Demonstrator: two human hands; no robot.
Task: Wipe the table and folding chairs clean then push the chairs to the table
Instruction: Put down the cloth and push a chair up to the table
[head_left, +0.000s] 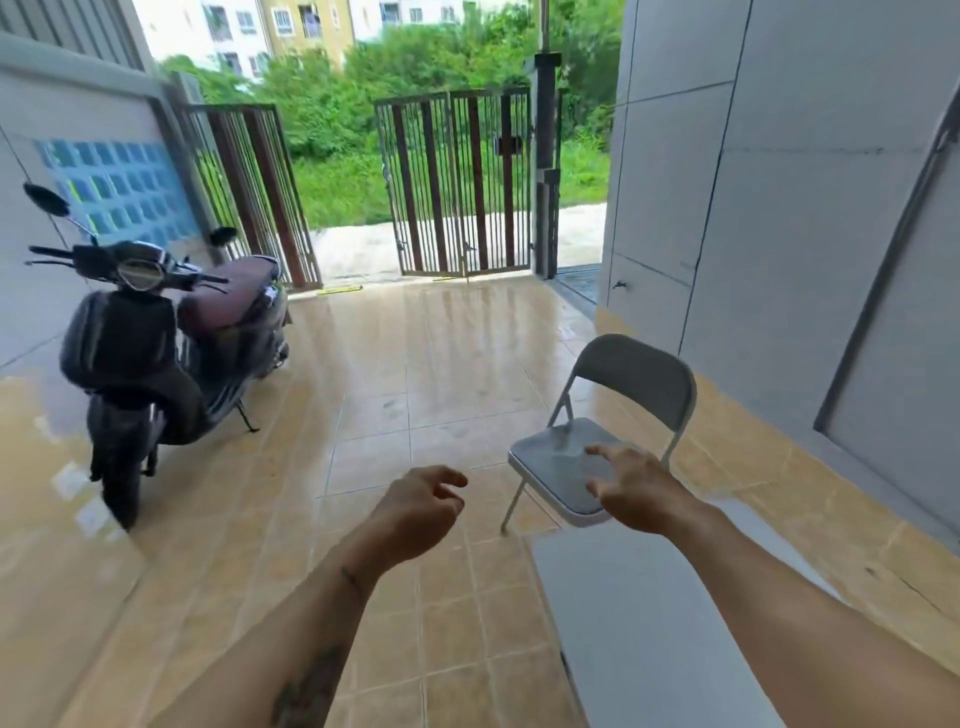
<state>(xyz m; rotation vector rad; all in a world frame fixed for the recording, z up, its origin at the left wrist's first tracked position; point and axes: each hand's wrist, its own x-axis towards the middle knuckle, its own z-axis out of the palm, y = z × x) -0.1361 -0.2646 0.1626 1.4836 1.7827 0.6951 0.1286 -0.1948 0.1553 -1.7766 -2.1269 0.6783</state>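
- Glossy tan floor tiles (415, 364) spread out before me, shining in daylight.
- A dark scooter (156, 338) stands parked at my left, beside a grey wall with blue glass blocks (114, 182).
- The barred metal gate (452, 182) ahead stands partly open onto green bushes (363, 78) and pale apartment buildings (260, 26).
- Grey panelled wall (753, 182) on my right.
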